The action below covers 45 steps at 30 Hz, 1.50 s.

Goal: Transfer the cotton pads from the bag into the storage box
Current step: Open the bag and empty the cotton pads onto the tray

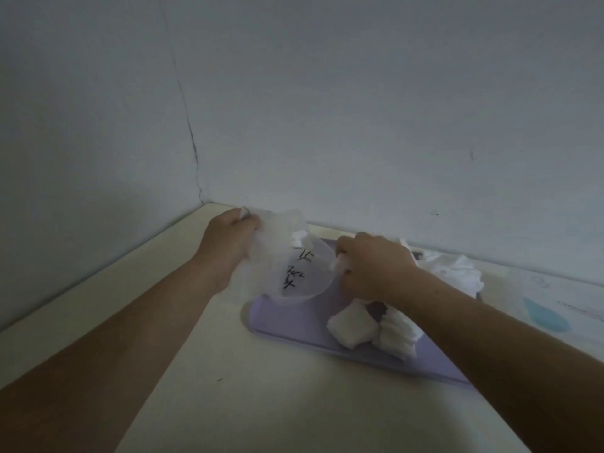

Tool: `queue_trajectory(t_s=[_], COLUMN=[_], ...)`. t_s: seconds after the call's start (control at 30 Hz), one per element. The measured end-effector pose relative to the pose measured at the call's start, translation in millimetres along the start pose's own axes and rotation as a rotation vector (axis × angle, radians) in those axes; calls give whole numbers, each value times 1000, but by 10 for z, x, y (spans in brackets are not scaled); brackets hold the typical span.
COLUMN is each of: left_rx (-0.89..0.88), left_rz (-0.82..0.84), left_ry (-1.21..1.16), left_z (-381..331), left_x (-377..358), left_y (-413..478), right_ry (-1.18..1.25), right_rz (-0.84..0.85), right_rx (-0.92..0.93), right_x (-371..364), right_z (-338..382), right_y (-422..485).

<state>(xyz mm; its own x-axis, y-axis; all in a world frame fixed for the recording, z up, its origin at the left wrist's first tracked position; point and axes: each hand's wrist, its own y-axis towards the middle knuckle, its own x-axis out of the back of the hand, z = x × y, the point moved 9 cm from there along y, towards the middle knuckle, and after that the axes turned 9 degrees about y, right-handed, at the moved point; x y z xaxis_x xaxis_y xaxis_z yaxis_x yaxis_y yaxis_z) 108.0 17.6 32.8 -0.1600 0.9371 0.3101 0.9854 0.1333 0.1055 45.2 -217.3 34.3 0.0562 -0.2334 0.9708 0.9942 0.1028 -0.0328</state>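
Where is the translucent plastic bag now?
Head view, centre: the translucent plastic bag is held between the left hand and right hand, over the lilac storage box, far-left end.

The bag point(287, 256) is thin, frosted plastic film, translucent and crumpled, with a faint sheen along its folds and black ink marks on its side. The storage box point(294, 325) looks like smooth lilac plastic with a dull satin finish. The cotton pads point(353, 328) in it are white, soft and matt, with a fibrous surface; those stacked on edge show layered edges. The counter point(261, 403) is cream, smooth and matt. The wall point(327, 109) is matt painted plaster with a dark hairline crack. At the right lies clear, glossy plastic packaging point(555, 302) printed in teal.
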Motion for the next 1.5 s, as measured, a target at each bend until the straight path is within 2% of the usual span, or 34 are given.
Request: queue_trajectory(t_s=[0.07, 0.1, 0.17, 0.23, 0.3, 0.57, 0.73, 0.87, 0.97, 1.03, 1.07, 1.17, 1.2, 1.23, 1.3, 1.33, 1.4, 1.5], left_rx=[44, 54, 81, 107, 119, 187, 210, 247, 308, 314, 323, 306, 296, 291, 271, 260, 225, 172], left_rz=[8, 16, 27, 66, 100, 178, 236, 52, -59, -97, -93, -91, -89, -86, -93, -73, 16, 78], left_ry=[-89, -112, -140, -207, -280, -383, -388, -294, -252, -280, -301, -402, -422, -426, -438, -448, -473, -452], left_z=[-6, -20, -9, 6, -6, 76, 81, 192, 538, 684, 694, 738, 709, 710, 677, 578, 362, 104], left_x=[31, 36, 55, 45, 16, -188, -248, 52, 303, 392, 395, 383, 381, 375, 350, 306, 159, -38], left_y=[14, 7, 3, -25, -80, -175, -224, -105, 146, 216, 208, 248, 238, 248, 239, 170, 43, -203], right_ry=[-114, -111, -19, 140, 202, 169, 256, 276, 425, 405, 334, 185, 176, 195, 249, 261, 246, 127], right_rz=[81, 63, -111, -268, -208, 90, 122, -55, -332, -455, -442, -205, -194, -275, -490, -511, -334, 25], right_rx=[-65, -62, 56, 260, 358, 223, 228, 224, 183, 93, 39, -79, -66, 7, 251, 365, 464, 291], right_x=[-19, 0, 144, 302, 248, -227, -415, -136, 327, 510, 511, 205, 158, 190, 349, 386, 262, -157], right_z=[-103, -94, 88, 388, 624, 621, 550, 423, 230, 63, 2, -134, -125, -64, 199, 373, 646, 665], right_y=[-81, -98, -101, -148, -122, 162, 215, 221, 91, 14, 6, 21, -4, -48, -180, -219, -163, 33])
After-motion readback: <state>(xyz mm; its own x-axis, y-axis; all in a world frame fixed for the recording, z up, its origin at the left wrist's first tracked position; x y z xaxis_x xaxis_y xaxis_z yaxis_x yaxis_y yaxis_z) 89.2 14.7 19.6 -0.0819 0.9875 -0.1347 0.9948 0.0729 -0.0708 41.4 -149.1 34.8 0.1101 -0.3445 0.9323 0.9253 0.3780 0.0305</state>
